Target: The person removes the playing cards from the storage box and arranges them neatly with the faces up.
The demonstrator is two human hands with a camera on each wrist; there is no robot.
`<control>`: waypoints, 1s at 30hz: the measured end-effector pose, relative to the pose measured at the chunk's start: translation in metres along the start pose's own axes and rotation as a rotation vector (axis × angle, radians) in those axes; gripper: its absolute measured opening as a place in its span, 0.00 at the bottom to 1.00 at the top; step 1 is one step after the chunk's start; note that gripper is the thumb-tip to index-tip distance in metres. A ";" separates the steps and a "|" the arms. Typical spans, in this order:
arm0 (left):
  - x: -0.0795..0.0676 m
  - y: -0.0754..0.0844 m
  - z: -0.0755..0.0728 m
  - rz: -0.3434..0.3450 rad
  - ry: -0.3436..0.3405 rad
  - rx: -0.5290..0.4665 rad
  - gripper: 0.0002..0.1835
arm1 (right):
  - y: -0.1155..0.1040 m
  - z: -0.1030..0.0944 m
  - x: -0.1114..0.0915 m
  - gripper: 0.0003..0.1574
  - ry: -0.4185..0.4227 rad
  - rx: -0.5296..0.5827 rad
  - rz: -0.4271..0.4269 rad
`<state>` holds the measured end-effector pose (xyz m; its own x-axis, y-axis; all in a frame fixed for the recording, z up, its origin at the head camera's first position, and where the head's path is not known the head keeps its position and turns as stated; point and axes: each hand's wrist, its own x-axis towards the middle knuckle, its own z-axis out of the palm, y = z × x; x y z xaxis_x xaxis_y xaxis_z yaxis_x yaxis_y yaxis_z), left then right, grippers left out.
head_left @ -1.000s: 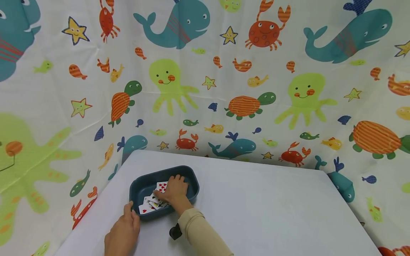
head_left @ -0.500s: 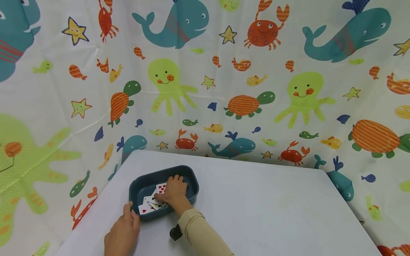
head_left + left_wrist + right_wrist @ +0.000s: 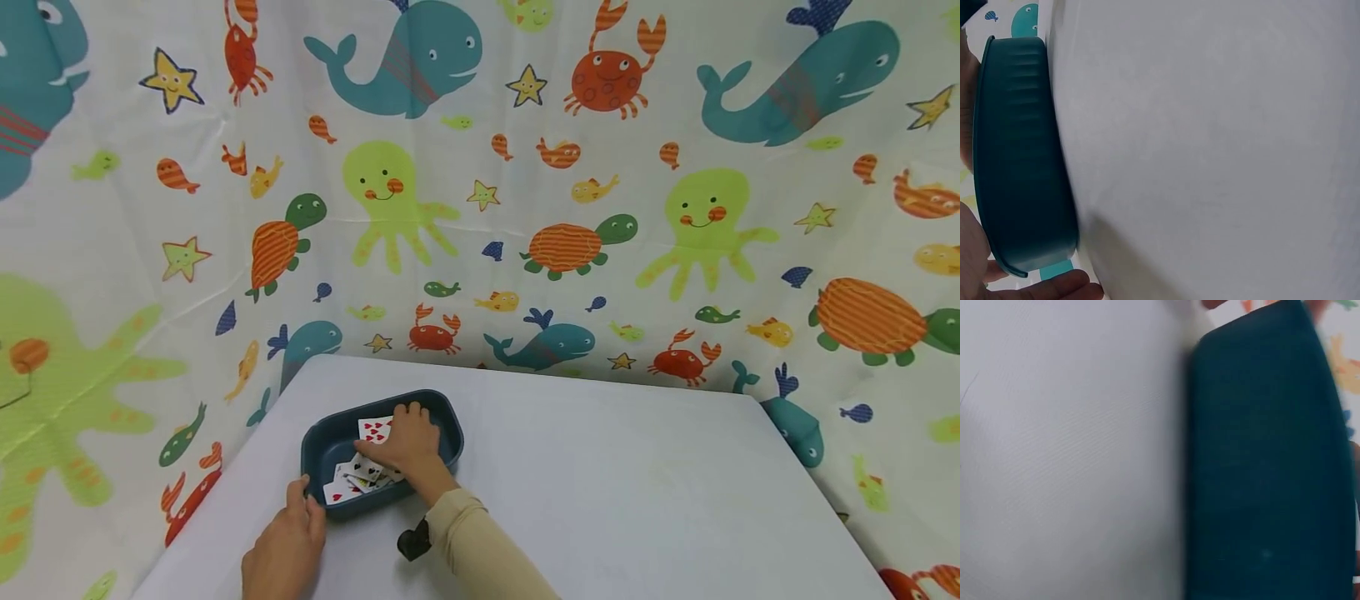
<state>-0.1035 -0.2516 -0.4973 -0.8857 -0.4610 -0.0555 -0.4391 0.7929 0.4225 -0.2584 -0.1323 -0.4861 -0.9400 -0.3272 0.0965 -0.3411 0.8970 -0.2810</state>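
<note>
Head view looks forward and down, while both wrist views share the tray (image 3: 1022,156) up close

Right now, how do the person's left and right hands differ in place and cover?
The left hand is outside the tray, at its near left corner; the right hand reaches inside, over the playing cards. In the head view, a beige sleeve shows behind the right hand, while none shows at the left hand. Both hands are bare and at the tray.
</note>
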 end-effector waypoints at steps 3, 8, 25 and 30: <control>0.000 -0.001 0.001 -0.010 -0.001 -0.003 0.26 | 0.003 -0.009 -0.007 0.54 0.028 0.080 -0.025; -0.003 -0.004 0.001 -0.011 -0.024 -0.016 0.27 | 0.007 -0.021 -0.022 0.51 0.060 0.214 -0.020; -0.017 -0.002 0.002 -0.027 0.004 -0.023 0.25 | 0.042 -0.052 -0.070 0.46 0.168 0.741 -0.011; -0.018 0.000 0.002 -0.042 0.010 -0.011 0.25 | 0.061 -0.058 -0.076 0.45 0.202 0.870 -0.017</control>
<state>-0.0875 -0.2423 -0.4976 -0.8646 -0.4983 -0.0642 -0.4746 0.7682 0.4297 -0.2083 -0.0356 -0.4551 -0.9459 -0.2062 0.2507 -0.3076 0.3227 -0.8951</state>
